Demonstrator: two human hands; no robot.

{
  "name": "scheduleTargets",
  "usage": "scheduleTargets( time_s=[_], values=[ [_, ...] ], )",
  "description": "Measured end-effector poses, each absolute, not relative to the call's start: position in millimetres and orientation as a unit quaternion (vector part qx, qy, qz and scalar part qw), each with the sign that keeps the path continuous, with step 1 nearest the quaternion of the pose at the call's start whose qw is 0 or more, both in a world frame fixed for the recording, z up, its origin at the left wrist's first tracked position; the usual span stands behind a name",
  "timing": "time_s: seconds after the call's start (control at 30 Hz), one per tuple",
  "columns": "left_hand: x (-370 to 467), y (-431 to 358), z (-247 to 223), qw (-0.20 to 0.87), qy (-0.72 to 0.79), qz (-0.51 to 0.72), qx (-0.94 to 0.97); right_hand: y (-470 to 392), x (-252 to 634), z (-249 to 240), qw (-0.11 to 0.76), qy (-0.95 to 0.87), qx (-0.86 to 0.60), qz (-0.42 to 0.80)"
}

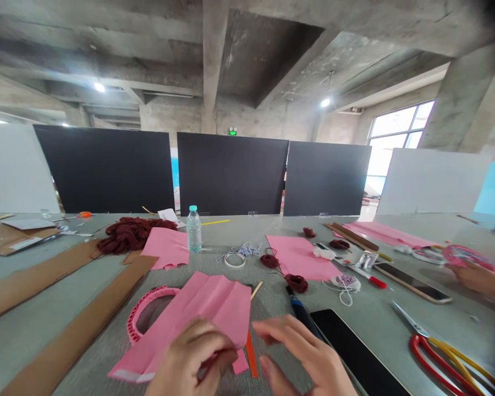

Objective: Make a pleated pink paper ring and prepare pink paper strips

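My left hand (196,357) is closed, thumb and fingers pinched together over the lower edge of a creased pink sheet (208,302); what they hold, if anything, is too hidden to name. To its right, my right hand (307,357) hovers with thumb and fingers apart and nothing between them. Under the left part of the sheet lies a round pink ring (137,313) with a braided edge. An orange strip (251,355) shows between my hands, and a thin wooden stick (256,290) pokes out beyond the sheet.
A black phone (355,352) and scissors (427,341) lie on the right. Further back are a water bottle (194,231), dark red yarn (132,234), another pink sheet (301,258) and a tape roll (235,260). Cardboard strips (86,324) cross the left. Another person's hand (478,280) is at far right.
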State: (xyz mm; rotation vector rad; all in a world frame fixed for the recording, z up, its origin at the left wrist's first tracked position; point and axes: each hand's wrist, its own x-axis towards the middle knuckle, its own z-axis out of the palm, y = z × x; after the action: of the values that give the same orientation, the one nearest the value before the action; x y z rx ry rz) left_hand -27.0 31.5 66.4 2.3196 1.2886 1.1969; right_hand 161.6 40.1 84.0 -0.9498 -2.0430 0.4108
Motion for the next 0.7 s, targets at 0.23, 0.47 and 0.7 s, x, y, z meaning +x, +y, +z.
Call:
scheduleTargets(
  time_s=[0.23,0.47,0.7],
  values=[
    [-30.7,32.4,104.4,0.208,0.472,0.385,0.765,49.7,142.3,116.6,0.402,-0.854,-0.298,0.142],
    [-28.3,30.8,106.5,0.135,0.473,0.373,0.787,52.7,138.9,109.7,0.393,-0.845,-0.319,0.173],
    [-26.2,32.2,103.2,0.061,0.449,0.384,0.804,53.1,134.9,105.5,0.393,-0.832,-0.336,0.200]
  ],
)
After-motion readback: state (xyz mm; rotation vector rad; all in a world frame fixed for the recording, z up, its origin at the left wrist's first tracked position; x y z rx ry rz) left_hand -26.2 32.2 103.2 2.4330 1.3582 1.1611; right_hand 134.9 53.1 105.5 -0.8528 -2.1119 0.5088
